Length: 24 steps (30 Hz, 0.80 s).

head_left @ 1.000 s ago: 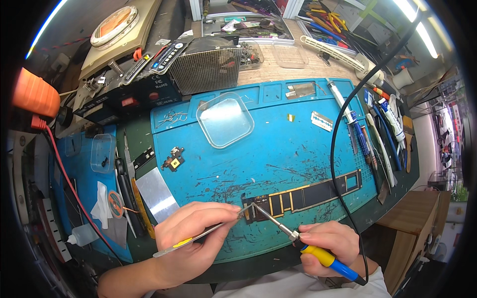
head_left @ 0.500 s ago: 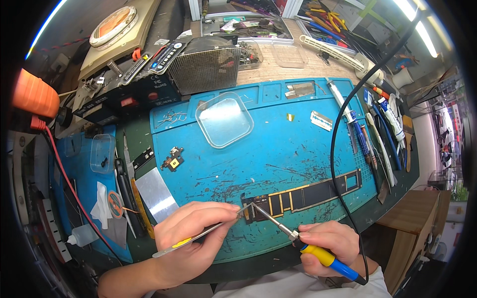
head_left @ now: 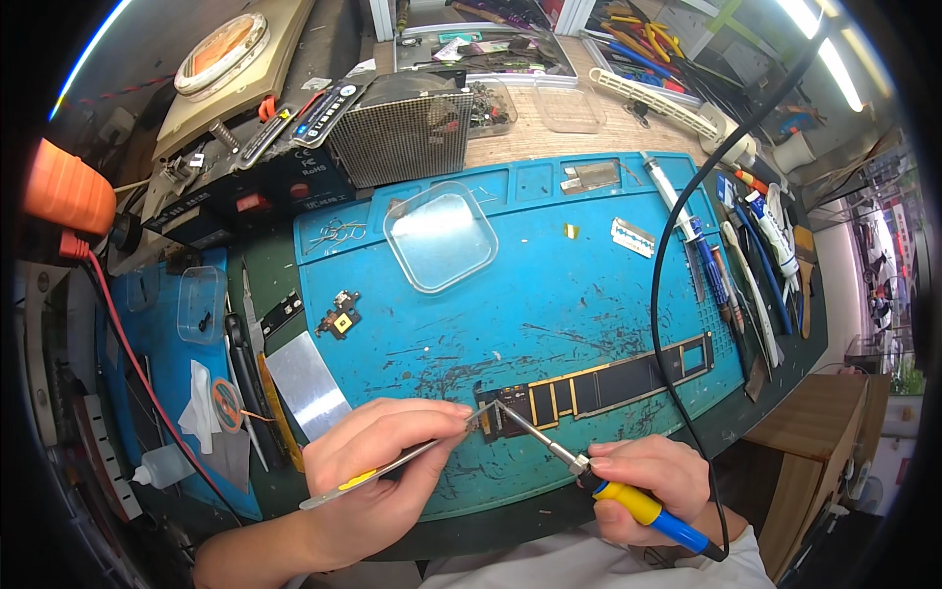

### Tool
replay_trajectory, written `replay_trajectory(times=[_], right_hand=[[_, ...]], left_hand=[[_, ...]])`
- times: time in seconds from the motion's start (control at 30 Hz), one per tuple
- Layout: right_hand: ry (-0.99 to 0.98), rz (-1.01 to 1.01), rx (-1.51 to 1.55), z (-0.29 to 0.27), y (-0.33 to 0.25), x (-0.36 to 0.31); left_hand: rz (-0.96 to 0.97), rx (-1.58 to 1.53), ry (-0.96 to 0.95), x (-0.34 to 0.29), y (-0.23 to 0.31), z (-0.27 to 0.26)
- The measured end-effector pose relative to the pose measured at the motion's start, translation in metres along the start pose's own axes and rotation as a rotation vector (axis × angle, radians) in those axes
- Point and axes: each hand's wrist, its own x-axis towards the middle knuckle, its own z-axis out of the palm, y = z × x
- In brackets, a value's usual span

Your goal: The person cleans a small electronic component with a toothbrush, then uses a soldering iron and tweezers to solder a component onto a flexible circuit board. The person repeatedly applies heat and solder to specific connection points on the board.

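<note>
A long, narrow dark circuit board (head_left: 616,389) with gold-coloured edges lies on the blue work mat (head_left: 559,304). My left hand (head_left: 378,447) is closed around metal tweezers (head_left: 330,496) bearing a yellow mark, and their tips reach the board's left end. In my right hand (head_left: 657,481) is a soldering iron (head_left: 630,503) with a yellow and blue handle. Its metal tip slants down to the left end of the board, close to the tweezer tips. Whether the tweezers pinch anything there is too small to tell.
A black cable (head_left: 655,294) hangs across the board's right part. Farther back are a clear plastic box (head_left: 442,239), a small board piece (head_left: 340,316) and a razor blade (head_left: 633,237). Syringes and brushes line the right; a meshed metal box (head_left: 402,133) stands back left.
</note>
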Motion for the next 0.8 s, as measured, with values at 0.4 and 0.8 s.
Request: replay_trajectory(times=[0.4, 0.8], right_hand=[[-0.022, 0.011, 0.041, -0.002, -0.0007, 0.0014], [-0.036, 0.018, 0.054, -0.0029, -0.0016, 0.0009]], left_hand=[[-0.012, -0.002, -0.009, -0.0007, 0.001, -0.0009], [0.003, -0.003, -0.015, -0.0011, -0.0004, -0.0013]])
